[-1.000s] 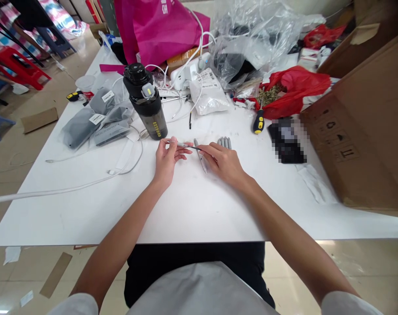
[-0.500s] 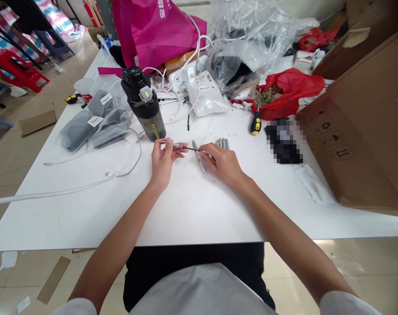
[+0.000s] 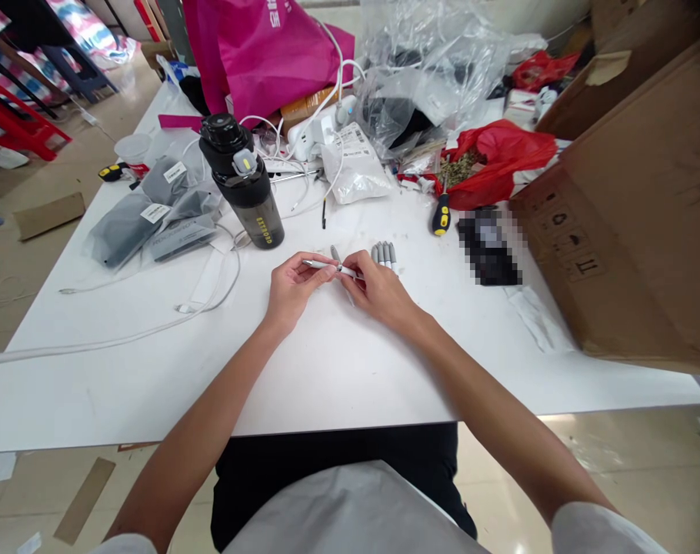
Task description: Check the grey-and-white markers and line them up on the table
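Between both hands, above the white table (image 3: 327, 369), is a white pen (image 3: 346, 270), lying roughly level. My left hand (image 3: 288, 291) pinches its left part between thumb and fingers. The right part is gripped by my right hand (image 3: 380, 291), whose fingers hide that end. The two hands almost meet at the middle of the pen. Behind and partly under them lies another grey-tipped pen (image 3: 335, 252), mostly covered. Just right of my right hand, several pens with grey grips (image 3: 385, 252) rest side by side. A thin dark pen refill (image 3: 324, 214) lies farther back.
A black water bottle (image 3: 255, 208) stands close behind my left hand. Bagged packages (image 3: 128, 227) and white cables (image 3: 148, 332) are at the left. A screwdriver (image 3: 441, 215), a red plastic bag (image 3: 511, 165) and a large cardboard box (image 3: 632, 215) occupy the right side.
The dark refill that showed between my hands is no longer visible. My hands have come closer together, and white pen barrel now spans the gap. The whole view has shifted slightly.
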`<action>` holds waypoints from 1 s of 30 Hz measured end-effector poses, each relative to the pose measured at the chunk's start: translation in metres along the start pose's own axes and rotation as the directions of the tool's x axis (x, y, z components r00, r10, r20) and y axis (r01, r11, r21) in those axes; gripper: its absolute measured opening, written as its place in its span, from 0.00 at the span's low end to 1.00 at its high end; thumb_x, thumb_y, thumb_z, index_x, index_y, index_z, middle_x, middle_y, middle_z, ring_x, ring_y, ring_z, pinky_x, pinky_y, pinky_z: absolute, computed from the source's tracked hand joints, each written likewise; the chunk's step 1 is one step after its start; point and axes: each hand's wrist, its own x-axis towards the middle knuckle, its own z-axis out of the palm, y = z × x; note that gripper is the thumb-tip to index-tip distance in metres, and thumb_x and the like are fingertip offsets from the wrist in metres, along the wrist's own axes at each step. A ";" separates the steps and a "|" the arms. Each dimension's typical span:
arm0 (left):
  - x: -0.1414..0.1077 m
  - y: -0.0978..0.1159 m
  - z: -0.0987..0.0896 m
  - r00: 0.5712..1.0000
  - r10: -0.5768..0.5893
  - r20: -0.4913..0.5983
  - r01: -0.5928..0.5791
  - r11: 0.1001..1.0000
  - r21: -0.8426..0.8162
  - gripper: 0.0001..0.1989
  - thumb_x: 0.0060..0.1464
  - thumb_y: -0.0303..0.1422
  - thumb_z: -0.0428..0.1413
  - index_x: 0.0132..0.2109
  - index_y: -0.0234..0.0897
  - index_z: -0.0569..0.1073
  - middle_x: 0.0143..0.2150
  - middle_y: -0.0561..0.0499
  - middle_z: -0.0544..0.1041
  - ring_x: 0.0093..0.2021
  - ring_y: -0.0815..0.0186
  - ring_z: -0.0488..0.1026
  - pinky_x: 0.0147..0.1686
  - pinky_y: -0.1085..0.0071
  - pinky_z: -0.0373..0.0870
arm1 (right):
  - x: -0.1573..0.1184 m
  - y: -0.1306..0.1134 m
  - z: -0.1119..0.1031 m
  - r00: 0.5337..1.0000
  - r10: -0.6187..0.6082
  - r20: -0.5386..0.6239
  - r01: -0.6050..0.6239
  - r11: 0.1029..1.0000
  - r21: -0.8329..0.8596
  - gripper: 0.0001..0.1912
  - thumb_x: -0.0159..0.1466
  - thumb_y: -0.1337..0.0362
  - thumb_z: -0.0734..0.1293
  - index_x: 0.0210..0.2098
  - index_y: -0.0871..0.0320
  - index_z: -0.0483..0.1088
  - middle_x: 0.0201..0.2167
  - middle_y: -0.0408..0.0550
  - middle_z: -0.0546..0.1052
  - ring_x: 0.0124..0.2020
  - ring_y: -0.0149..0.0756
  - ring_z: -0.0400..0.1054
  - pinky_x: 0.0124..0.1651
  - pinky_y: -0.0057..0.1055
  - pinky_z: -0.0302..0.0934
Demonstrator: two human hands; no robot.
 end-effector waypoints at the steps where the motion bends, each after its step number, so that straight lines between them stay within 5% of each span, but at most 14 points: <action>1: 0.000 0.000 0.000 1.000 -0.001 0.000 0.001 1.000 0.010 0.15 0.53 0.39 0.76 0.43 0.38 0.84 0.46 0.44 0.88 0.45 0.61 0.85 0.53 0.61 0.81 | 0.000 0.000 0.000 1.000 0.014 0.002 -0.014 1.000 0.021 0.10 0.78 0.54 0.63 0.51 0.54 0.63 0.39 0.49 0.80 0.30 0.37 0.71 0.33 0.31 0.57; 7: 0.000 -0.002 -0.001 1.000 0.016 -0.010 -0.015 0.999 0.047 0.14 0.54 0.41 0.75 0.43 0.38 0.86 0.43 0.46 0.88 0.43 0.63 0.84 0.50 0.64 0.80 | -0.001 0.001 0.001 1.000 -0.023 -0.001 0.023 0.998 0.065 0.07 0.78 0.57 0.63 0.48 0.53 0.62 0.38 0.48 0.78 0.31 0.36 0.70 0.34 0.31 0.58; 14: 0.000 -0.002 -0.002 0.999 0.024 -0.039 -0.021 0.998 0.065 0.16 0.50 0.42 0.77 0.42 0.38 0.86 0.42 0.47 0.87 0.39 0.66 0.81 0.47 0.66 0.79 | -0.001 -0.002 -0.001 0.995 -0.102 0.002 0.102 0.992 -0.076 0.10 0.81 0.56 0.60 0.50 0.54 0.68 0.44 0.53 0.81 0.32 0.37 0.70 0.32 0.33 0.55; 20: 0.001 -0.005 -0.001 0.999 0.033 -0.040 -0.031 0.998 0.061 0.16 0.51 0.43 0.77 0.41 0.39 0.87 0.43 0.47 0.86 0.38 0.67 0.79 0.43 0.68 0.77 | -0.001 0.000 0.002 0.999 -0.036 -0.008 0.037 0.992 0.117 0.09 0.80 0.55 0.63 0.52 0.54 0.64 0.40 0.49 0.79 0.33 0.37 0.71 0.35 0.32 0.61; 30: 0.001 -0.003 -0.002 0.998 0.041 -0.052 -0.036 0.996 0.082 0.14 0.51 0.42 0.76 0.40 0.39 0.88 0.44 0.46 0.87 0.39 0.66 0.77 0.42 0.68 0.75 | 0.000 0.000 0.000 0.996 -0.089 -0.008 0.089 0.989 0.121 0.10 0.81 0.54 0.61 0.51 0.54 0.66 0.39 0.49 0.78 0.34 0.38 0.70 0.37 0.33 0.60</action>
